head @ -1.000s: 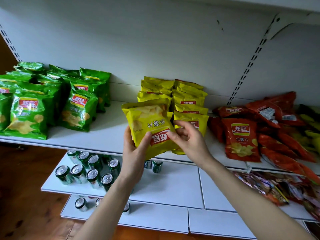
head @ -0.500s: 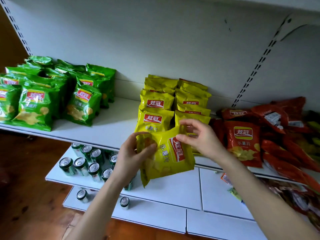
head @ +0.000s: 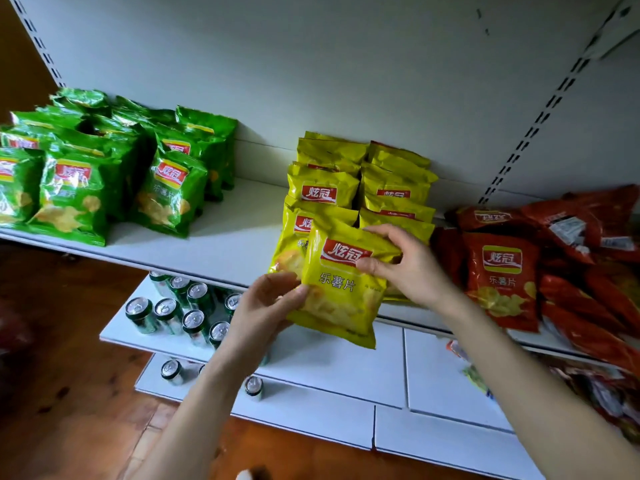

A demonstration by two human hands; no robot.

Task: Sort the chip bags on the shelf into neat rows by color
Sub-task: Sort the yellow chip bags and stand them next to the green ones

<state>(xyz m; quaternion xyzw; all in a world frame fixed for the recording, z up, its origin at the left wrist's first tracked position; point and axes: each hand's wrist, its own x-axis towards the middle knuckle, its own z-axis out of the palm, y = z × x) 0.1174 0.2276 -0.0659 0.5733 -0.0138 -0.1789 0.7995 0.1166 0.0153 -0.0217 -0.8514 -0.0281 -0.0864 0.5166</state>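
Both hands grip the glossy yellow foil chip bag (head: 341,289), left hand (head: 263,306) pinching its lower-left edge, right hand (head: 412,268) curled round its top-right corner, label upright at the white metal shelf's (head: 214,244) front lip, before two yellow rows (head: 360,181), between green bags (head: 104,174) and red bags (head: 554,258).

Holding a yellow chip bag (head: 341,289) upright with the left hand (head: 266,306) at its lower left edge and the right hand (head: 412,268) pinching its top right corner, before yellow bags (head: 325,188) on the shelf (head: 225,244), between green bags (head: 104,168) and red bags (head: 502,271).
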